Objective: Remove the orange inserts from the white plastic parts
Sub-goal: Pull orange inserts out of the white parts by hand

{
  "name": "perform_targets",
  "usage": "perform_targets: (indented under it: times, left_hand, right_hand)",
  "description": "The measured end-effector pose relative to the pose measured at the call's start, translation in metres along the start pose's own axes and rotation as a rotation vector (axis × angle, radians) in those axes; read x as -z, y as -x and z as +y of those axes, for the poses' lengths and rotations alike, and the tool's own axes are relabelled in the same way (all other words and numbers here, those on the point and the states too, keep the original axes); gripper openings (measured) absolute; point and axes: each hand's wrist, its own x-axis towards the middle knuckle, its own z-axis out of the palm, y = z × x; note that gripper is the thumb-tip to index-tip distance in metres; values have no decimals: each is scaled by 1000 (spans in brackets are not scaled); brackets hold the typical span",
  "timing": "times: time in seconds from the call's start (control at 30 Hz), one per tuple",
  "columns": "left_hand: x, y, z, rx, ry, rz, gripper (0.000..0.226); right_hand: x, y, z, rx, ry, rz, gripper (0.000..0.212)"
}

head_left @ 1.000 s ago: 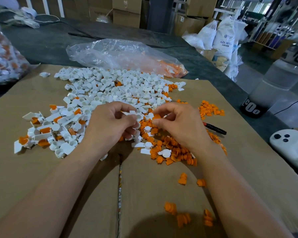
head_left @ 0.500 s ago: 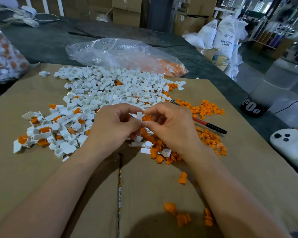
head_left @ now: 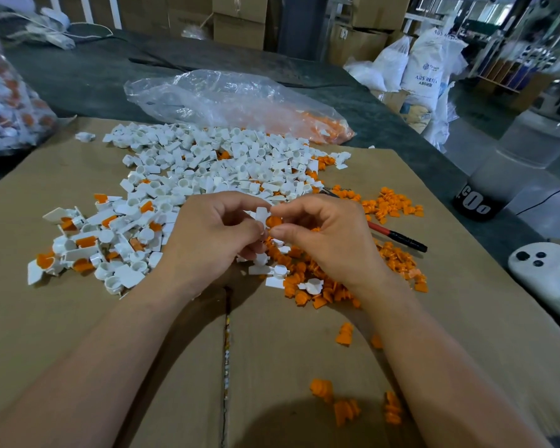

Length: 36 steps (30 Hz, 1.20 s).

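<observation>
My left hand (head_left: 210, 234) pinches a small white plastic part (head_left: 261, 216) above the cardboard. My right hand (head_left: 327, 236) pinches the orange insert (head_left: 274, 221) at that part's right side, thumb below and forefinger above. Behind the hands lies a large pile of white parts (head_left: 214, 163). To the left sits a smaller heap of white parts with orange inserts in them (head_left: 88, 240). Loose orange inserts (head_left: 307, 286) lie under and right of my right hand, and more (head_left: 390, 203) lie farther right.
Flattened cardboard (head_left: 304, 350) covers the dark table. A red-and-black pen (head_left: 398, 236) lies right of my right hand. A clear plastic bag (head_left: 233, 101) with orange pieces lies behind the pile; another bag (head_left: 7, 101) at far left. A white object with black dots (head_left: 543, 270) sits at the right edge.
My hands came together from slightly apart. They now hold one white part between them and have lifted it a little above the pile.
</observation>
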Motion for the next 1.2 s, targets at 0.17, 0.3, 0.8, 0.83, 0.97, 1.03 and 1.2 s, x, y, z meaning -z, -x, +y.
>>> perform_targets:
  times: [0.17,0.3,0.8,0.83,0.97,1.03,1.2]
  left_hand:
    - [0,1,-1,-6,-3,-7,33]
    - [-1,0,0,-8,-9,-18,32]
    - [-2,2,1,4,11,-34,32]
    - [-1,2,1,3,35,-30,31]
    - [0,2,3,-2,79,-48,32]
    - [0,2,4,-3,71,-71,33]
    - [0,2,4,16,97,-63,27]
  right_hand:
    - [-2,2,-1,-3,-4,7,19]
    - [-4,2,-1,11,8,-3,17]
    - [-1,0,-3,0,0,-3,20]
    - [0,0,-3,-25,-18,2,25]
    - [3,-4,-3,-203,-137,-77,31]
    - [3,-4,-4,-223,-204,-122,28]
    - [4,-3,-7,-219,-258,-140,29]
